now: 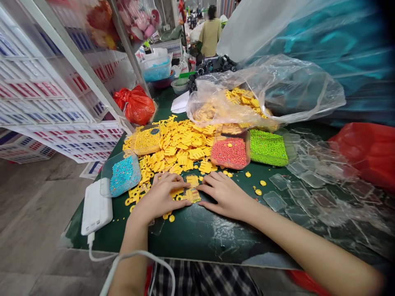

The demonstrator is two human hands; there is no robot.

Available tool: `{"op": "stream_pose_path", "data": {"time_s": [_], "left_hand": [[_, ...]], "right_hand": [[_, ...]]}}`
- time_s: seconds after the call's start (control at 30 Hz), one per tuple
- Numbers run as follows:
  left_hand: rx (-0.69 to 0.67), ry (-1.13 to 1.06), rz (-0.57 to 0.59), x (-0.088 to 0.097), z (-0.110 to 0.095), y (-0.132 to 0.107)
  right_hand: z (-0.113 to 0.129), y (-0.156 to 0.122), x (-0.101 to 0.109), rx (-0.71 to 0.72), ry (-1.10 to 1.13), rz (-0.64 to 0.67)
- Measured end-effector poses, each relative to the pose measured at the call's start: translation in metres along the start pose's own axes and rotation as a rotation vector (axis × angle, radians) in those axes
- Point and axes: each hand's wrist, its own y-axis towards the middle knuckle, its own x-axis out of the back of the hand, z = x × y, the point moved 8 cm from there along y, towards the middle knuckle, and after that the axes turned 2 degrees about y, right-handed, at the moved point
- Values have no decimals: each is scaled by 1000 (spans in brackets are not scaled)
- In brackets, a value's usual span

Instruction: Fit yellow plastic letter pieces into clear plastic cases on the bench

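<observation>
As L hand (165, 192) touches yellow pc (193, 195), print's illegible

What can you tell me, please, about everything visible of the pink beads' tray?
The tray is shallow, open, clear and plastic-looking, with rounded corners. It sits on the green table, beyond the right hand and apart from it. Pink beads fill much of it; a yellow disc lies on them. Yellow pieces crowd its left side, and the green beads' tray stands to its right.
</observation>
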Motion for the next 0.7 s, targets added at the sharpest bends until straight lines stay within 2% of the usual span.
{"op": "stream_pose_path", "data": {"time_s": [0.17, 0.37, 0.57, 0.7], "left_hand": [[24, -11, 18, -2, 1, -1], [-37, 5, 1, -6, 0, -3], [-40, -11, 54, -10, -4, -3], [-41, -14, 56, -11, -5, -2]], "right_hand": [[2, 0, 1, 7, 5, -12], [0, -2, 2, -5, 84, -36], [3, 0, 3, -5, -34, -37], [5, 0, 1, -8, -32, -44]]}}
